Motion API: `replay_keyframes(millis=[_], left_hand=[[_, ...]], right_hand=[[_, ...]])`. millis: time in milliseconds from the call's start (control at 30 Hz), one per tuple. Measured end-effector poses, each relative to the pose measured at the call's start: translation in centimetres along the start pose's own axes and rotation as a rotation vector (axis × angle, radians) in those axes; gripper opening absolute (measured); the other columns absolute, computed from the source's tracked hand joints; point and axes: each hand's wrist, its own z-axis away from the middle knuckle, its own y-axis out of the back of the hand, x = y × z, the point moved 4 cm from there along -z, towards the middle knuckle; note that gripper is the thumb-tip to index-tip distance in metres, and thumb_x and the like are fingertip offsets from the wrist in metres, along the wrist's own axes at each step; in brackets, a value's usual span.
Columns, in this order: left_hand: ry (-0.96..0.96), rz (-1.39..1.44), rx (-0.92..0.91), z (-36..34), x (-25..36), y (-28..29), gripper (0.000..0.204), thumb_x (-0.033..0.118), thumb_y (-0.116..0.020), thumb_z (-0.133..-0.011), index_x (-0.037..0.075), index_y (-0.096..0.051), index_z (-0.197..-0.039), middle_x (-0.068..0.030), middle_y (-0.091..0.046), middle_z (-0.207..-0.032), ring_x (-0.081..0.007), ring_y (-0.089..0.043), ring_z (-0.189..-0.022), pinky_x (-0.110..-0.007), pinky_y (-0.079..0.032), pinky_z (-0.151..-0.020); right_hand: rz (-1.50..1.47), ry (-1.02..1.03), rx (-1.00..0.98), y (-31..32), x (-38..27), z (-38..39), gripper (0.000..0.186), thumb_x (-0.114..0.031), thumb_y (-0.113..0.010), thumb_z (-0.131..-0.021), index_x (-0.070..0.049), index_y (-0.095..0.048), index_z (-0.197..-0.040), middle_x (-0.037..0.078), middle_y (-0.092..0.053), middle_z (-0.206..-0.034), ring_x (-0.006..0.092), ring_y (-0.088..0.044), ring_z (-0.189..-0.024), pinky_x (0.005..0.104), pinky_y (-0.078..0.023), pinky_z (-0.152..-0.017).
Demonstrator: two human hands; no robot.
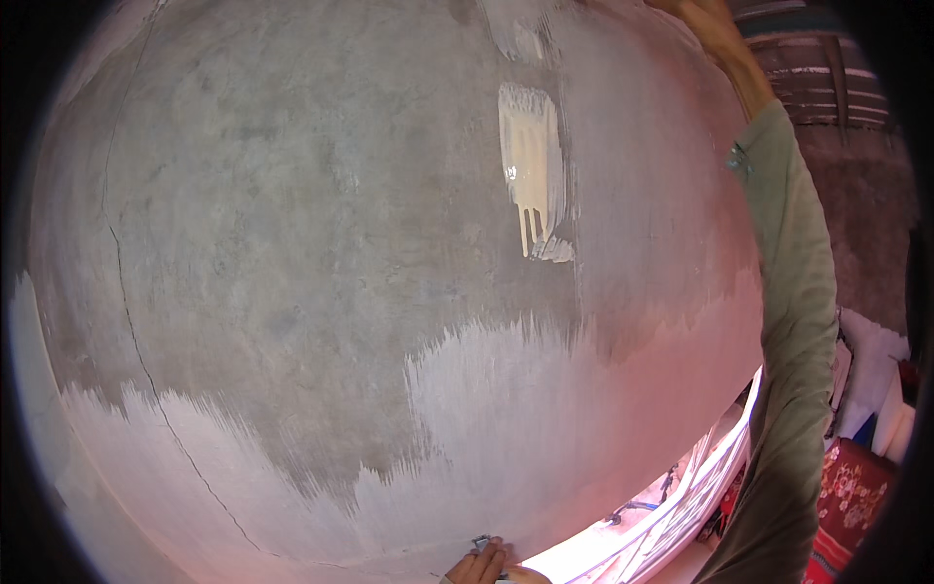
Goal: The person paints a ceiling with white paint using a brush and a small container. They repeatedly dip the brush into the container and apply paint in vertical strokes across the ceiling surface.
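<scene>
A large grey wall (pixel 272 224) fills most of the head view, with pale paint brushed over its lower part in ragged strokes. Right of the middle, a thick cream patch of wet paint (pixel 532 146) runs down in several drips. My right arm, in a green sleeve (pixel 803 263), reaches up along the right side. Only the edge of my right hand (pixel 686 10) shows at the top; its fingers are out of sight. At the bottom edge, the fingers of my left hand (pixel 475 565) are curled beside a small grey metallic piece (pixel 482 541), too little seen to name.
A long thin crack (pixel 146 365) runs down the wall's left side. Bright light comes through an opening with pale bars (pixel 671 516) at the lower right. Beyond my arm lie a red flowered cloth (pixel 856 487) and a slatted dark structure (pixel 827 78).
</scene>
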Motion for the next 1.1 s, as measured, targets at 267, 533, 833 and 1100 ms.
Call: replay_keyframes(millis=[267,533,833,1100], left_hand=[[0.092,0.049,0.086,-1.3,1.8,2.4,0.046,0.030,-0.057,-0.098,0.002,-0.059,-0.134,-0.0263,-0.063,-0.129,-0.0478,-0.059,-0.116,-0.054,-0.046,-0.100],[0.347,0.292,0.042,-1.9,1.3,2.1,0.045,0.033,-0.038,-0.108,0.000,-0.066,-0.118,-0.0217,-0.070,-0.113,-0.0431,-0.064,-0.103,-0.051,-0.048,-0.095],[0.000,0.069,0.138,-1.6,1.5,2.1,0.046,0.029,-0.059,-0.094,-0.003,-0.058,-0.127,-0.0252,-0.068,-0.111,-0.0484,-0.064,-0.097,-0.058,-0.050,-0.090],[0.035,0.051,0.137,-1.9,3.0,3.5,0.063,0.047,-0.055,-0.097,-0.004,-0.056,-0.135,-0.0273,-0.066,-0.121,-0.0507,-0.060,-0.112,-0.059,-0.045,-0.100]], right_hand=[[-0.090,0.035,0.060,-4.7,2.6,-3.0,0.017,-0.013,-0.073,-0.092,-0.003,-0.075,-0.106,0.004,-0.074,-0.097,0.0145,-0.067,-0.091,0.0298,-0.053,-0.083],[-0.014,-0.033,-0.136,-1.2,1.2,2.4,0.018,-0.014,-0.073,-0.092,-0.004,-0.075,-0.107,0.004,-0.074,-0.099,0.0141,-0.067,-0.092,0.0291,-0.053,-0.084],[-0.056,0.006,0.017,-0.7,2.4,-0.8,0.020,-0.015,-0.074,-0.092,-0.004,-0.075,-0.108,0.004,-0.074,-0.100,0.0137,-0.067,-0.094,0.0282,-0.052,-0.085],[-0.006,-0.028,-0.116,-1.2,1.7,1.9,0.021,-0.017,-0.074,-0.092,-0.004,-0.075,-0.109,0.004,-0.073,-0.102,0.0133,-0.066,-0.095,0.0275,-0.052,-0.086]])
